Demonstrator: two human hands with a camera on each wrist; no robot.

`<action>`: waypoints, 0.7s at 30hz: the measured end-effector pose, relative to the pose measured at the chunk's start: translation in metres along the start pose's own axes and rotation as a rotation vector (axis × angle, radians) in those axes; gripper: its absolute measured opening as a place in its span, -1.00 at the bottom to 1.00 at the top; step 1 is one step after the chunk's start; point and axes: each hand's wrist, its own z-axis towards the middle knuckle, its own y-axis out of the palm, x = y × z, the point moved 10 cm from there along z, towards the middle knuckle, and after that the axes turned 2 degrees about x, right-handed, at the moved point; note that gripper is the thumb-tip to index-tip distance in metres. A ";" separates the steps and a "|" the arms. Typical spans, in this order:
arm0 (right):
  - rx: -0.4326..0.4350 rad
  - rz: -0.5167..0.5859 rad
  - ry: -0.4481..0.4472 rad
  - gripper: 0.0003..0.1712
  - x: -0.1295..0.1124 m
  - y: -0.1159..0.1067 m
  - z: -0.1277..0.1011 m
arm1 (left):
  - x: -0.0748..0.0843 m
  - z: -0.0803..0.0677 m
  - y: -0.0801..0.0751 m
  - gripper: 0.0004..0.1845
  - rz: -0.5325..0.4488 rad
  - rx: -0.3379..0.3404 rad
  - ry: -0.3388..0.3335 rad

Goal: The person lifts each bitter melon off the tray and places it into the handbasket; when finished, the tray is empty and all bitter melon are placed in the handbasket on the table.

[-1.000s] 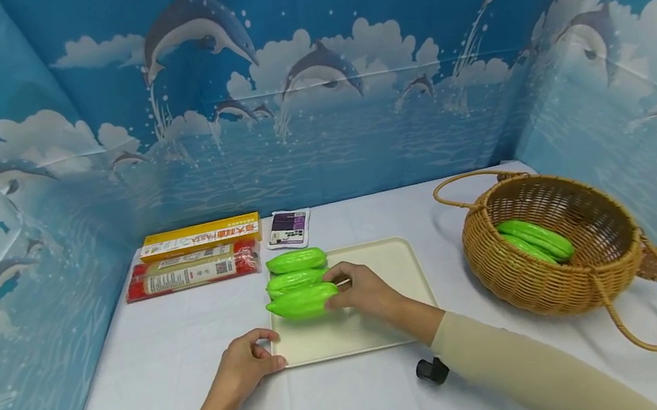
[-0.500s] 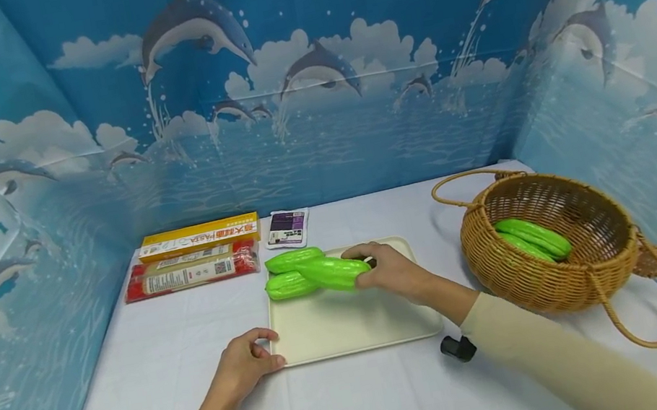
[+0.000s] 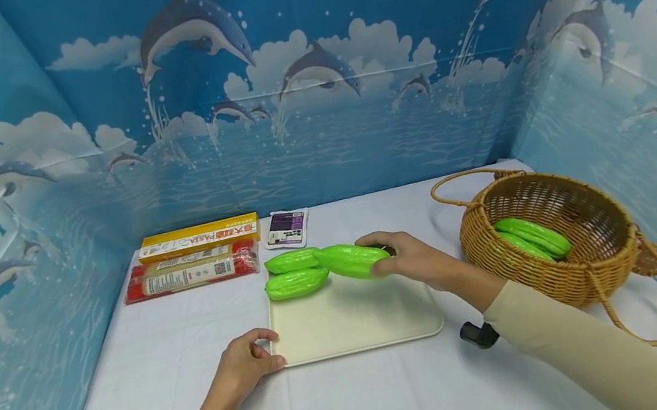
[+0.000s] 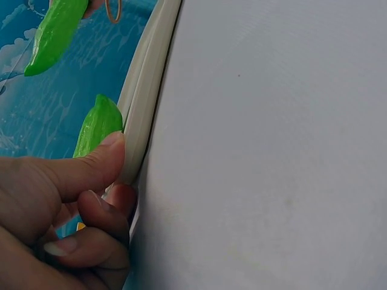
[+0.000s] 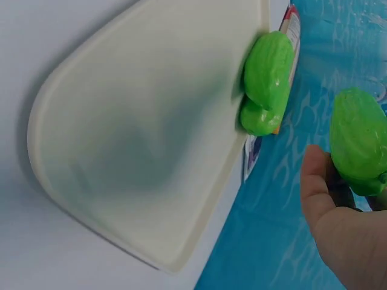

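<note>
In the head view my right hand (image 3: 414,259) grips a glossy green bitter melon (image 3: 348,261) by its right end. The right wrist view shows this bitter melon (image 5: 357,136) raised above the cream tray (image 5: 139,90), a shadow below. Two more bitter melons lie side by side on the tray's far left part, the nearer melon (image 3: 296,284) and the farther melon (image 3: 289,262). My left hand (image 3: 245,368) pinches the tray (image 3: 351,333) at its near left corner. Up close, the left wrist view has the thumb (image 4: 100,166) on the rim, other fingers curled below.
A wicker basket (image 3: 534,286) with green bitter melons (image 3: 532,236) inside stands at the right, its handles sticking out. Behind the tray at left lie a yellow pasta box (image 3: 199,238), red-ended noodle packs (image 3: 191,271) and a small purple-white pouch (image 3: 288,229). A dolphin-print curtain (image 3: 320,155) hangs behind.
My right hand has lifted the nearest of three bitter melons off the tray and carried it right and away from me. The left hand has stayed at the tray corner.
</note>
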 end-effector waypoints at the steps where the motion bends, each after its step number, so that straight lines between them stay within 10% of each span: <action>1: 0.008 -0.022 0.004 -0.31 0.000 -0.003 -0.001 | 0.000 0.000 0.000 -0.59 0.000 -0.001 0.000; 21: -0.040 -0.209 0.038 -0.01 -0.044 -0.097 -0.049 | 0.000 0.000 -0.001 -0.58 0.009 0.000 0.012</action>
